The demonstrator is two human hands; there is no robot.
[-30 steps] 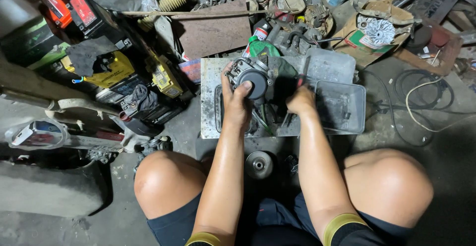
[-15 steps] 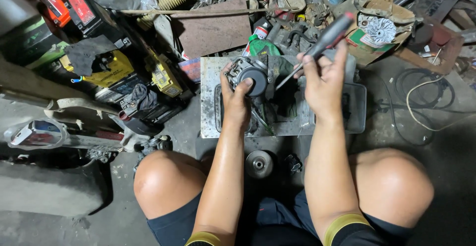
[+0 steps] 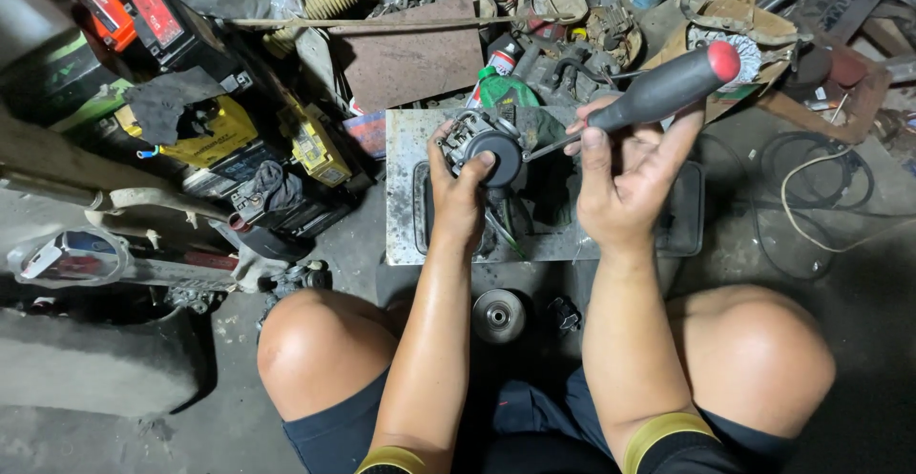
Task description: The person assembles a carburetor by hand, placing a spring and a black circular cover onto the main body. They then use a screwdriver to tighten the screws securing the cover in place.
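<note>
Since the earlier frame my right hand [image 3: 625, 183] has swung the screwdriver [image 3: 658, 92] toward 2 o'clock, fingers wrapped around its handle. Left hand [image 3: 458, 197] fingers clamp the motor part [image 3: 491, 149] on the metal plate [image 3: 405, 216]. The tip may slip and gouge.

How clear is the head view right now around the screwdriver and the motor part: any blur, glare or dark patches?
Head view: the black-handled, red-capped screwdriver in the right hand is sharp, hardly smeared; the round grey metal motor part under the left hand is readable but partly finger-covered; light falls from above, brightening both knees; the floor between the legs and the left edge sit in deep shadow; edges bow slightly.
</note>
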